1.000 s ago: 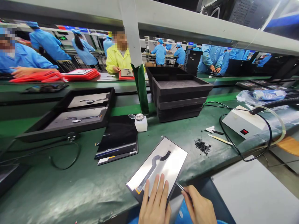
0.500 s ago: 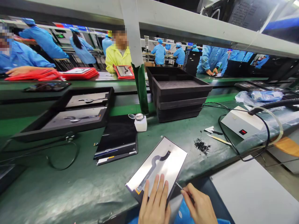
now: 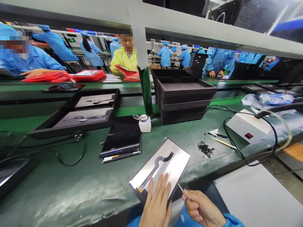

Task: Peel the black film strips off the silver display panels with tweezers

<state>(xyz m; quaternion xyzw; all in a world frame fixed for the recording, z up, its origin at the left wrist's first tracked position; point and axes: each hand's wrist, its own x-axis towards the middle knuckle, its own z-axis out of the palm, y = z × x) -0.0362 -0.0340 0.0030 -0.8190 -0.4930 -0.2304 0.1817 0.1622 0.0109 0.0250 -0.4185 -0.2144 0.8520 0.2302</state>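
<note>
Under my left hand (image 3: pixel 158 201) lies a display panel (image 3: pixel 175 151), its silvery back facing up with a dark curved flex cable (image 3: pixel 157 164) across it. The fingers of that hand are stretched flat on the panel's near part. My right hand (image 3: pixel 201 206) grips slim metal tweezers (image 3: pixel 183 191) between thumb and fingers. Their tip meets the panel's right edge, close to its near corner. The panel rests at a slant by the bench's front edge.
Dark panels (image 3: pixel 123 135) are stacked left of a white pump bottle (image 3: pixel 145 124). Black trays (image 3: pixel 184 104) stand behind. On the right are black scraps (image 3: pixel 205 148), a yellowish-handled tool (image 3: pixel 223 143) and a white box (image 3: pixel 248 126) with cables. Another tray (image 3: pixel 78 126) holds panels. Co-workers sit beyond.
My right hand has turned and drawn slightly back, so more of the tweezers shows. My left hand still lies on the panel. The camera view has shifted a little.
</note>
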